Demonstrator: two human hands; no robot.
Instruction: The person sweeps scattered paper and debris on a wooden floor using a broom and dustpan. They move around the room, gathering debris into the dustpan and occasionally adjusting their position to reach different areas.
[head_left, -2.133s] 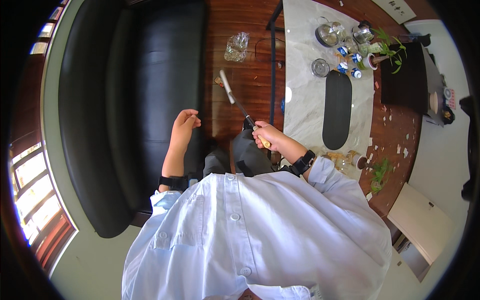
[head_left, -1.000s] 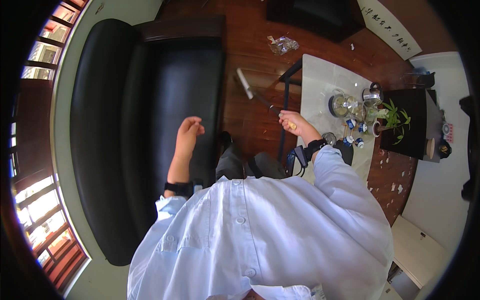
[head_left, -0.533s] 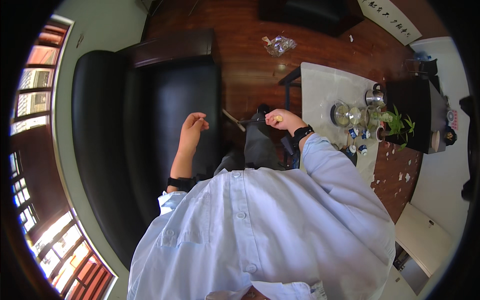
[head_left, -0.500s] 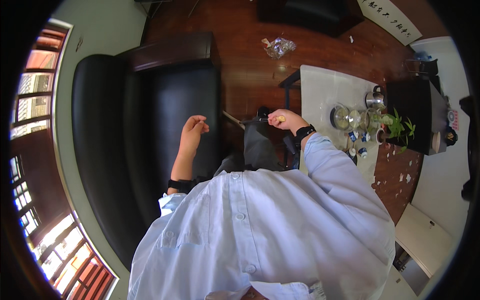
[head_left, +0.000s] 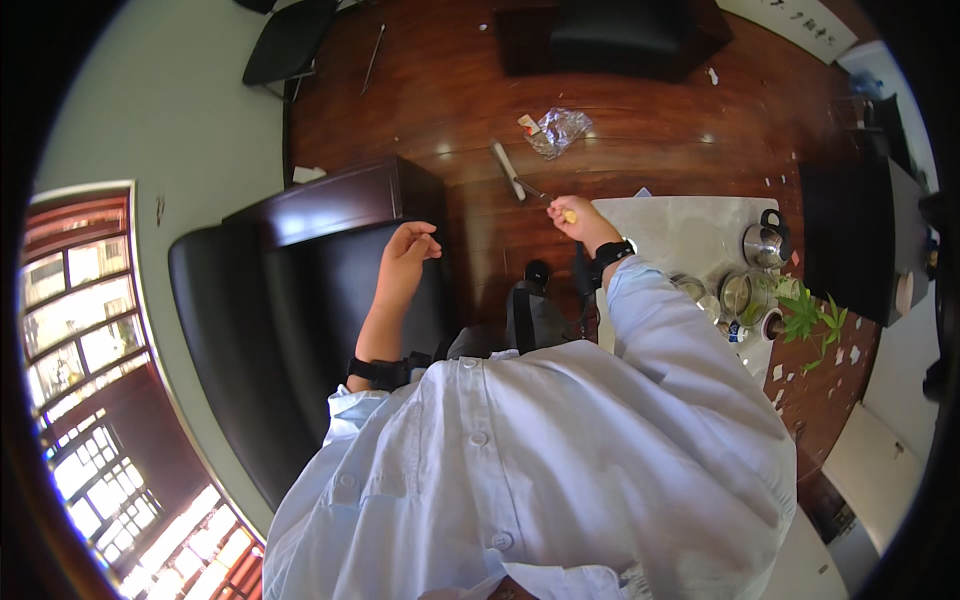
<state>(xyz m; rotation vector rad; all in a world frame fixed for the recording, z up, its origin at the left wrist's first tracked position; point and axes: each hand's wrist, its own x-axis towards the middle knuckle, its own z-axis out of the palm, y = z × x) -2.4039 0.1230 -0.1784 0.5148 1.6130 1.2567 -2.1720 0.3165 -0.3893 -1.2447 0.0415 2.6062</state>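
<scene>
My right hand [head_left: 577, 218] is closed around the yellow handle of a roller [head_left: 507, 170]. A thin dark shaft runs from the handle to its long pale head, which is out ahead over the wooden floor; whether the head touches the floor I cannot tell. My left hand [head_left: 408, 245] hangs in the air over the black sofa seat [head_left: 345, 265], fingers loosely bent and slightly apart, with nothing in them. Past the roller's head, a crumpled clear plastic wrapper [head_left: 560, 130] lies on the floor.
Right of me stands a pale table [head_left: 690, 215] with a metal kettle [head_left: 765, 245], glass pots [head_left: 740, 296] and a potted plant [head_left: 808, 325]. White paper scraps [head_left: 855, 355] litter the floor at right. A dark chair [head_left: 288, 42] is far left.
My view has tipped forward, showing more floor. The roller's head has swung outward, away from my feet, and my right hand has moved slightly forward. My left hand has shifted a little right.
</scene>
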